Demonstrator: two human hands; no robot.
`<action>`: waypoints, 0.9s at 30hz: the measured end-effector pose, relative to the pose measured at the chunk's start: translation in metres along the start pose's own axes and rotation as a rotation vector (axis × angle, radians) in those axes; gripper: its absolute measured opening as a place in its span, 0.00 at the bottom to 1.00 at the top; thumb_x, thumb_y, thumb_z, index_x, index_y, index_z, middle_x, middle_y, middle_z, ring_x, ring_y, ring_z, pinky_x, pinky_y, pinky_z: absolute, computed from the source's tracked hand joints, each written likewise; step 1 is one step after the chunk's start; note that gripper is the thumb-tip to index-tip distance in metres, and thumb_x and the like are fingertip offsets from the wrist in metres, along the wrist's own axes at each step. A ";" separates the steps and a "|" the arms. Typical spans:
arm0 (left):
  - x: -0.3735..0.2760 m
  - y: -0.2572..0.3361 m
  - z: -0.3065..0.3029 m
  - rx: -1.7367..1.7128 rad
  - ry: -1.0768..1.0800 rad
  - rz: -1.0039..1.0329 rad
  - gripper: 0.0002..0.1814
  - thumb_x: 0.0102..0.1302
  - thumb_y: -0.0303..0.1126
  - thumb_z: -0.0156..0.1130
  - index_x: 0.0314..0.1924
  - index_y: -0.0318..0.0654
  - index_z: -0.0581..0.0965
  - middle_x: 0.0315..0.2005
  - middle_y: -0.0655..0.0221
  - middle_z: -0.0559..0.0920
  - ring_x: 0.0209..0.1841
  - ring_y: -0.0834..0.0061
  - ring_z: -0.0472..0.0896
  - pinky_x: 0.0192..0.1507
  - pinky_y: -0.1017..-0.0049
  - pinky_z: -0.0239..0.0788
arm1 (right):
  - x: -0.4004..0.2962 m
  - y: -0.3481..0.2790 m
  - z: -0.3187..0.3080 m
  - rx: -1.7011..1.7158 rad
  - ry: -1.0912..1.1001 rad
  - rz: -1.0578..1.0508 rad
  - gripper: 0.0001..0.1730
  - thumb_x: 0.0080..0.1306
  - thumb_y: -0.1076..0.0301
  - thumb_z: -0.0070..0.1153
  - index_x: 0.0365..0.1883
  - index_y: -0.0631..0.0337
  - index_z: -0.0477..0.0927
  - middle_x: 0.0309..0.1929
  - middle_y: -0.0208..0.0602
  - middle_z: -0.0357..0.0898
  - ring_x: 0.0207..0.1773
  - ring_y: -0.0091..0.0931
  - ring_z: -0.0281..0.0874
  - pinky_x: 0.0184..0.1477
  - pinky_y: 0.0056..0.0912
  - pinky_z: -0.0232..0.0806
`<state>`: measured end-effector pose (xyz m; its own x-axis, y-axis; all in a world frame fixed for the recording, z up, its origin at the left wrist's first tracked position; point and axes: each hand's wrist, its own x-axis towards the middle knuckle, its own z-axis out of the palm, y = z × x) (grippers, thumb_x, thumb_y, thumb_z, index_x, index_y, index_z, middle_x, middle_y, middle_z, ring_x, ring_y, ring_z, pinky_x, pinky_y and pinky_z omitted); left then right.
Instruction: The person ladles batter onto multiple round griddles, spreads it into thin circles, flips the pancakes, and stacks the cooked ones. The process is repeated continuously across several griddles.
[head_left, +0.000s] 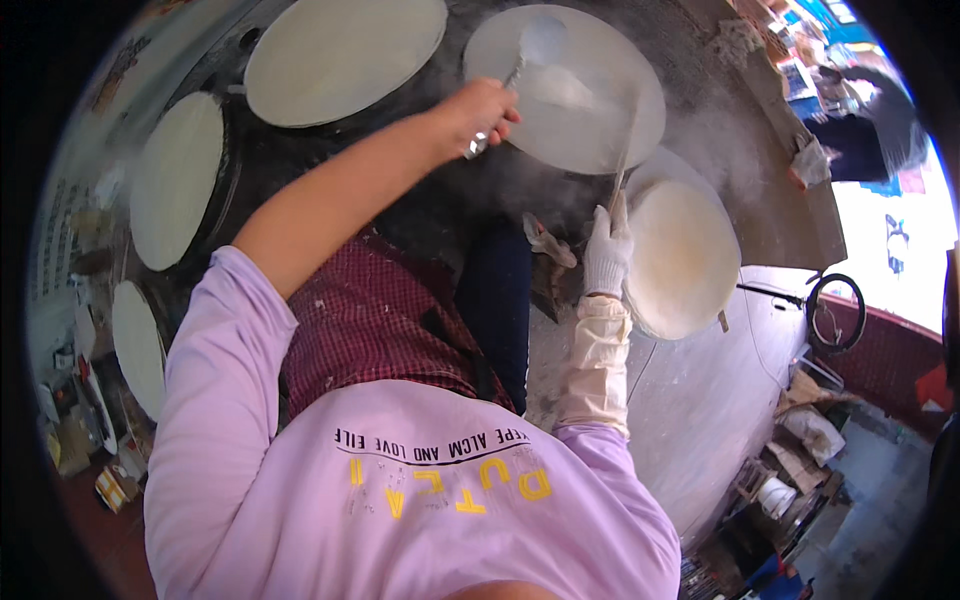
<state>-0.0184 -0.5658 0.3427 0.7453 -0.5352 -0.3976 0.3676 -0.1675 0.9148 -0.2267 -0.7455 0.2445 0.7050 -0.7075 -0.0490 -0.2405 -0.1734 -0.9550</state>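
Note:
My bare left hand (484, 116) holds a metal ladle (544, 41), its bowl over the far part of a round griddle (555, 139) coated with pale batter. A whiter patch of batter (559, 86) lies near the griddle's middle. My right hand (609, 244), in a white knit glove with a cream sleeve cover, grips a thin, long tool (622, 161), apparently wooden. This tool reaches over the griddle's right part; its far end is blurred. Just right of the glove lies a round stack of thin pale flatbreads (682, 259).
More round griddles with pale sheets stand at the upper left (345, 60), left (180, 184) and lower left (140, 349). Steam drifts around them. A brown board or counter edge (795, 217) lies right of the griddle. A person (862, 127) is at the far right, near a ring-shaped lamp (836, 311).

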 end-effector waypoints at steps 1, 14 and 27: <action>0.000 -0.008 0.003 0.095 -0.007 -0.085 0.14 0.74 0.38 0.50 0.38 0.32 0.73 0.29 0.63 0.78 0.19 0.78 0.74 0.19 0.77 0.67 | -0.003 0.006 0.010 0.024 0.008 0.004 0.29 0.71 0.68 0.52 0.70 0.59 0.68 0.58 0.42 0.75 0.56 0.27 0.72 0.55 0.26 0.65; -0.099 0.049 -0.018 -0.709 -0.164 -0.062 0.15 0.78 0.36 0.48 0.52 0.30 0.72 0.34 0.67 0.76 0.21 0.90 0.68 0.17 0.90 0.63 | 0.030 -0.010 0.048 0.013 0.024 -0.266 0.28 0.72 0.67 0.52 0.70 0.61 0.68 0.43 0.36 0.85 0.28 0.22 0.75 0.30 0.28 0.68; -0.233 0.056 -0.078 -0.928 -0.221 0.013 0.22 0.78 0.36 0.46 0.63 0.26 0.66 0.36 0.66 0.78 0.15 0.89 0.69 0.11 0.88 0.64 | -0.087 -0.073 0.024 -0.046 -0.316 0.047 0.29 0.70 0.72 0.52 0.69 0.69 0.66 0.63 0.48 0.76 0.60 0.31 0.79 0.60 0.30 0.69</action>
<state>-0.1283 -0.3862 0.4805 0.6654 -0.6924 -0.2788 0.7255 0.5122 0.4596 -0.2541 -0.6552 0.3119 0.8630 -0.4688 -0.1883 -0.3027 -0.1813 -0.9357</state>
